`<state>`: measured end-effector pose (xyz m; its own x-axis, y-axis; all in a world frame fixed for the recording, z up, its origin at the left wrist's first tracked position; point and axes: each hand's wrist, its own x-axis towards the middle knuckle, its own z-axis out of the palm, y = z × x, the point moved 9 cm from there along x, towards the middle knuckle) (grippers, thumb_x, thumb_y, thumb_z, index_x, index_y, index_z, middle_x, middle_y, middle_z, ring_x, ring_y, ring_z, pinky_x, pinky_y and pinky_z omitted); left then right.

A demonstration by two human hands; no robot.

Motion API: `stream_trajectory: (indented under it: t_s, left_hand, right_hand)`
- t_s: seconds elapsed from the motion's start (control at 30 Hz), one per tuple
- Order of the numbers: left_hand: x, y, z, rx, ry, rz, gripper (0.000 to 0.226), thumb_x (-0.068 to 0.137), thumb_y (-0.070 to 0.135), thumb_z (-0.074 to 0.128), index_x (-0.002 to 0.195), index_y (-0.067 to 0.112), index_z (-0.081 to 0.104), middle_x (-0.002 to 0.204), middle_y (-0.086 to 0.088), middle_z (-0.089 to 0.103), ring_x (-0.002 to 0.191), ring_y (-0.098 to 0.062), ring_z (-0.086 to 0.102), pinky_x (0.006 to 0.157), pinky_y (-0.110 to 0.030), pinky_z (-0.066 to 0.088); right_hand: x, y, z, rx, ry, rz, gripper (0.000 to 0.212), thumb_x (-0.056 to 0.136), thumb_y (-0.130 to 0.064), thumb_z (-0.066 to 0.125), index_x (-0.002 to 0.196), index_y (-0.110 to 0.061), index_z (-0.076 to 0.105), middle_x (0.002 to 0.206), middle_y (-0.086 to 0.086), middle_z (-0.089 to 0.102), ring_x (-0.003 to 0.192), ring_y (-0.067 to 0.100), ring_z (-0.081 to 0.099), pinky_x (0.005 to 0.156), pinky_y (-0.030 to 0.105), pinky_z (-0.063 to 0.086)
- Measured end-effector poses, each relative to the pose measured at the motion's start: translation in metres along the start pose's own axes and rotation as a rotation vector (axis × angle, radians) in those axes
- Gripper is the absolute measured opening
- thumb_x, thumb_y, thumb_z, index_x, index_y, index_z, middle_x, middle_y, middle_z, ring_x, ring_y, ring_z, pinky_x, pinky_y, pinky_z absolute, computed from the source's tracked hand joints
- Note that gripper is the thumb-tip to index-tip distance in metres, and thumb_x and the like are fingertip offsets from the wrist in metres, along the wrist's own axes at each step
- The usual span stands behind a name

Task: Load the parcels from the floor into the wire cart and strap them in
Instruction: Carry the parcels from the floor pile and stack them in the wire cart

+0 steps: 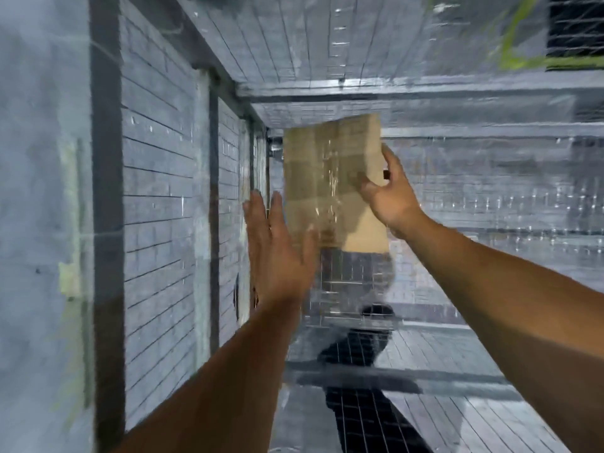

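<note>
1. Between the two hands, a flat cardboard parcel is held upright inside the wire cart, its near face streaked with glossy tape.
2. The right hand grasps the parcel's right edge, with the thumb on the near face and the fingers curled round the side.
3. The left hand is released, fingers straight, just left of the parcel's lower part. Its thumb overlaps the lower left corner, though blur hides whether it touches.
4. Left of that hand runs the cart's mesh side wall.
</note>
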<state>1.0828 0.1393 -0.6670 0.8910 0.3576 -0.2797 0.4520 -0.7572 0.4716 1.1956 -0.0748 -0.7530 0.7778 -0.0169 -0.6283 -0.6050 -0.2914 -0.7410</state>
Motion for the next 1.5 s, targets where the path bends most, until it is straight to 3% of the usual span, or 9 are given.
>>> stream_trajectory:
  t_s: [0.1, 0.17, 0.3, 0.47, 0.57, 0.8, 1.1, 1.33, 1.5]
  left_hand:
    - [0.031, -0.012, 0.019, 0.011, -0.021, -0.026, 0.081, 0.103, 0.059, 0.047, 0.166, 0.024, 0.01, 0.175, -0.002, -0.004, 0.16, -0.02, -0.01, 0.128, -0.053, 0.019]
    - [0.046, -0.018, 0.031, 0.044, -0.032, -0.035, 0.082, 0.103, 0.061, 0.045, 0.166, 0.025, 0.008, 0.174, 0.002, -0.006, 0.16, -0.021, -0.01, 0.128, -0.047, 0.011]
    - [0.06, -0.03, 0.048, 0.118, -0.03, -0.029, 0.079, 0.103, 0.064, 0.032, 0.167, 0.024, 0.007, 0.173, 0.004, -0.011, 0.16, -0.021, -0.015, 0.128, -0.043, 0.002]
    - [0.066, -0.051, 0.058, 0.205, -0.012, -0.087, 0.075, 0.105, 0.06, 0.024, 0.166, 0.02, 0.006, 0.172, -0.001, -0.01, 0.158, -0.021, -0.016, 0.129, -0.043, -0.004]
    - [0.069, -0.059, 0.059, 0.256, 0.027, -0.123, 0.075, 0.106, 0.06, 0.025, 0.166, 0.019, 0.004, 0.172, -0.003, -0.01, 0.158, -0.023, -0.016, 0.129, -0.043, -0.005]
    - [0.067, -0.052, 0.052, 0.327, -0.003, -0.076, 0.075, 0.104, 0.065, 0.03, 0.166, 0.028, 0.01, 0.174, -0.009, -0.008, 0.159, -0.032, -0.014, 0.126, -0.043, -0.01]
    - [0.008, 0.066, -0.07, 0.268, -0.271, -0.036, 0.086, 0.098, 0.071, 0.025, 0.167, 0.026, 0.003, 0.175, -0.008, -0.006, 0.159, -0.033, -0.013, 0.129, -0.044, -0.008]
    - [-0.076, 0.182, -0.196, 0.128, -0.364, 0.253, 0.081, 0.098, 0.068, 0.048, 0.162, 0.02, 0.033, 0.171, -0.011, 0.023, 0.158, -0.034, 0.016, 0.129, -0.047, 0.008]
    - [-0.153, 0.258, -0.265, 0.02, -0.43, 0.59, 0.078, 0.096, 0.064, 0.057, 0.16, 0.022, 0.039, 0.169, -0.01, 0.03, 0.157, -0.036, 0.018, 0.128, -0.053, 0.012]
  right_hand:
    - [0.04, -0.001, 0.017, 0.054, 0.026, -0.017, 0.092, 0.084, -0.045, 0.084, 0.16, -0.031, 0.033, 0.116, -0.033, 0.05, 0.09, -0.023, 0.06, 0.068, 0.0, 0.047]
    - [0.055, 0.006, 0.031, 0.072, 0.015, -0.013, 0.094, 0.085, -0.047, 0.083, 0.161, -0.031, 0.031, 0.133, -0.024, 0.052, 0.111, -0.009, 0.056, 0.08, 0.004, 0.05]
    - [0.065, 0.029, 0.074, 0.065, 0.007, -0.01, 0.082, 0.083, -0.056, 0.076, 0.154, -0.04, 0.04, 0.131, -0.01, 0.069, 0.122, 0.018, 0.065, 0.109, 0.047, 0.05]
    - [0.069, 0.045, 0.092, -0.262, 0.072, 0.118, 0.097, 0.069, -0.098, 0.038, 0.156, -0.06, 0.015, 0.133, 0.003, 0.058, 0.123, 0.027, 0.045, 0.1, 0.045, 0.043]
    - [0.075, 0.042, 0.084, -0.644, 0.031, 0.124, 0.103, 0.071, -0.103, 0.019, 0.159, -0.051, 0.012, 0.161, 0.008, 0.032, 0.142, 0.037, 0.029, 0.11, 0.057, 0.032]
    - [0.064, 0.016, 0.067, -0.729, -0.049, 0.124, 0.101, 0.08, -0.094, 0.027, 0.164, -0.042, 0.004, 0.169, 0.008, 0.017, 0.151, 0.04, 0.022, 0.114, 0.063, 0.026]
    - [-0.165, -0.04, -0.018, -0.75, -0.114, 0.281, 0.079, 0.096, -0.081, 0.018, 0.164, -0.041, 0.014, 0.17, 0.008, 0.025, 0.153, 0.037, 0.027, 0.12, 0.058, 0.028]
    - [-0.341, -0.148, -0.114, -0.82, 0.189, 0.129, 0.069, 0.104, -0.067, 0.029, 0.163, -0.032, 0.025, 0.166, 0.011, 0.033, 0.153, 0.032, 0.029, 0.123, 0.055, 0.024]
    - [-0.477, -0.191, -0.155, -0.598, 0.55, 0.202, 0.069, 0.102, -0.069, 0.034, 0.162, -0.035, 0.027, 0.167, 0.009, 0.03, 0.156, 0.028, 0.023, 0.124, 0.058, 0.017]
